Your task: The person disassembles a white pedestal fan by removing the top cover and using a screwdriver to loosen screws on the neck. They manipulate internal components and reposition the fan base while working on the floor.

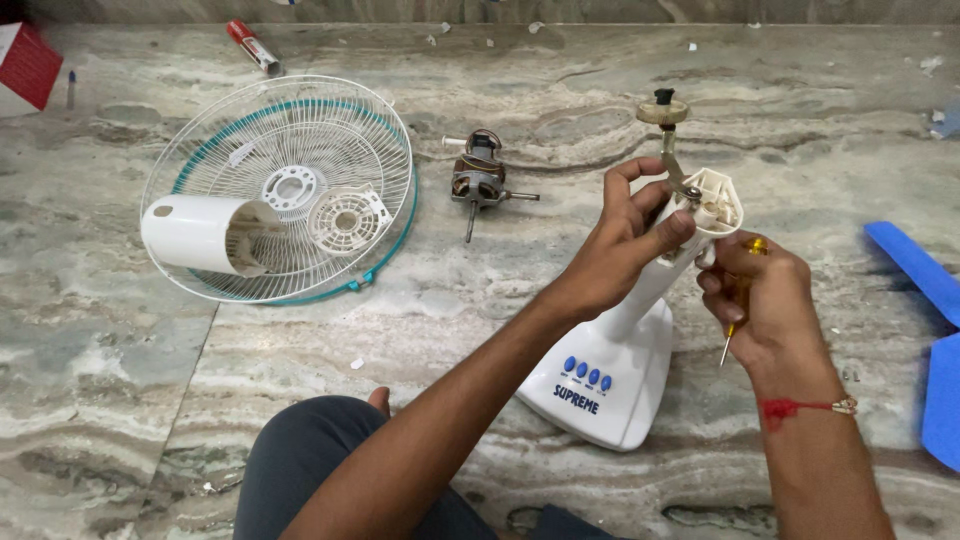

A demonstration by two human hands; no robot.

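Even, soft daylight fills the scene, bright without glare. The grey-veined marble floor (420, 300) shows faint sheen. Shadows are weak, falling just under objects. Focus is sharp throughout; far corners bend slightly.

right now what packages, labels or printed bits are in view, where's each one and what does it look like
Red box: far left edge of the floor, cut off by the frame, red with a white side.
Small tube: top left, beyond the fan grille, lying flat, red and white.
Printed label: front of the white fan base, dark blue lettering under four blue buttons.
No screens or signs.
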